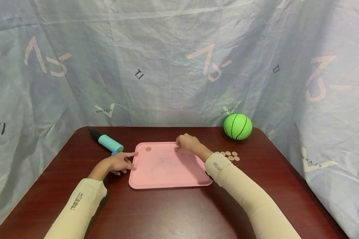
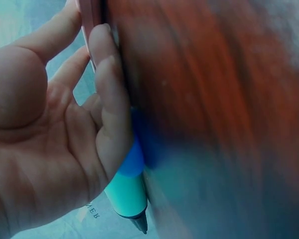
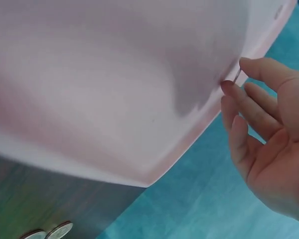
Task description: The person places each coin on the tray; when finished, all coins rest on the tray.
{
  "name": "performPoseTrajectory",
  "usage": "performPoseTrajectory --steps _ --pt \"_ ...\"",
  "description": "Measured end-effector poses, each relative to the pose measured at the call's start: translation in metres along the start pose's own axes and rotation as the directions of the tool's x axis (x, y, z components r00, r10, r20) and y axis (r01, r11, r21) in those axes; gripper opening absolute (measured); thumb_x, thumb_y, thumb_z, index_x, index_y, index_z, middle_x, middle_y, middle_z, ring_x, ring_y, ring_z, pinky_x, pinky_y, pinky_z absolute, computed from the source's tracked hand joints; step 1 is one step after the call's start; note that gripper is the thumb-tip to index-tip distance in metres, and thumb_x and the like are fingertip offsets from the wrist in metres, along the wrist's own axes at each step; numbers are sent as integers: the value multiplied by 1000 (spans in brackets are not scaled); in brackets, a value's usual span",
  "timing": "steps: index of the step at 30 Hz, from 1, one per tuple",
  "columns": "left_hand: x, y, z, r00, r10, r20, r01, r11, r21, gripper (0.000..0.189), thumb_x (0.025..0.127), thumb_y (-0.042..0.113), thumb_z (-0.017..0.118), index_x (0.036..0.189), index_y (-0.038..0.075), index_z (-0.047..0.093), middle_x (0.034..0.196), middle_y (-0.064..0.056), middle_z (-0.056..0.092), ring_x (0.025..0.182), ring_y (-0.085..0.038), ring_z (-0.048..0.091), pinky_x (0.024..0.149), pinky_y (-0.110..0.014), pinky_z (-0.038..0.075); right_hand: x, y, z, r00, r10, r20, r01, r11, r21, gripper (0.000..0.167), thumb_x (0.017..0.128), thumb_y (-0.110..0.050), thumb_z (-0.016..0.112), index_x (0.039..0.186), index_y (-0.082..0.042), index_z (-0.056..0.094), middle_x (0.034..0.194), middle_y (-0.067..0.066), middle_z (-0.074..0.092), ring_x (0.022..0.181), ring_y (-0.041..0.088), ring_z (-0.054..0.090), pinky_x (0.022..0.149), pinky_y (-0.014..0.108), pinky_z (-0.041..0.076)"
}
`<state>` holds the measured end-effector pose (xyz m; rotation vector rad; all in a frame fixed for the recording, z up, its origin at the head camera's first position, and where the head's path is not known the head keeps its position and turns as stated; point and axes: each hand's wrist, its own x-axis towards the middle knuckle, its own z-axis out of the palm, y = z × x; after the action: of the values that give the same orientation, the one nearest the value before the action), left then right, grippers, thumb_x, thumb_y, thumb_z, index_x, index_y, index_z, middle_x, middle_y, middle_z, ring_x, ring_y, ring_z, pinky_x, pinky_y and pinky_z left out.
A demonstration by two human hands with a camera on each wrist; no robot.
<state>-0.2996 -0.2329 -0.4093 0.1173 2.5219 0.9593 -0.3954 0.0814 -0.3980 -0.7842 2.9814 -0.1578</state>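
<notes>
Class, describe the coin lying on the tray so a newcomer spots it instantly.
A pink tray lies on the dark red table. Inside its far left corner is the lone coin; unlike the clustered coins right of the tray, it lies on pink.

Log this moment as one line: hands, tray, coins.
left hand: holds left edge of tray; right hand: pinches coin at tray's far side; tray's far-left corner: another coin; right of tray: more coins

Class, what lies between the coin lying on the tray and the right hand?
In the head view, only bare pink tray separates coin and right hand.
</notes>
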Motion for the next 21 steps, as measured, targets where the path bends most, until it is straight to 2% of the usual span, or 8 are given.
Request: performPoseTrajectory --steps 5,10,16,21 --pt "1 0 0 1000 3 1 -3 1000 5 78 90 31 75 155 14 35 112 -11 59 77 -20 61 59 -34 53 3 -7 4 999 -29 -33 28 1000 -9 18 92 -30 70 103 -15 70 83 -7 62 81 13 60 73 38 52" --pt "0 0 -1 1000 6 -2 -5 1000 17 78 90 32 74 155 14 35 112 -11 60 77 -19 61 59 -34 53 9 -13 10 996 -47 -73 47 999 5 16 93 -28 70 104 -17 70 91 -7 65 85 12 61 73 38 52" --pt "-3 2 0 1000 4 0 -4 1000 11 78 90 31 74 155 13 35 111 -11 60 77 -19 61 59 -34 53 14 -24 16 996 -31 -79 38 995 96 16 92 -32 72 101 -20 70 102 -9 71 95 12 65 79 37 53" --pt "-4 3 0 1000 4 -2 -4 1000 13 78 90 31 74 154 12 35 110 -11 59 75 -20 61 58 -34 52 20 -29 20 995 -17 -102 31 990 138 16 90 -33 74 98 -20 70 100 -11 72 96 11 66 80 37 54"
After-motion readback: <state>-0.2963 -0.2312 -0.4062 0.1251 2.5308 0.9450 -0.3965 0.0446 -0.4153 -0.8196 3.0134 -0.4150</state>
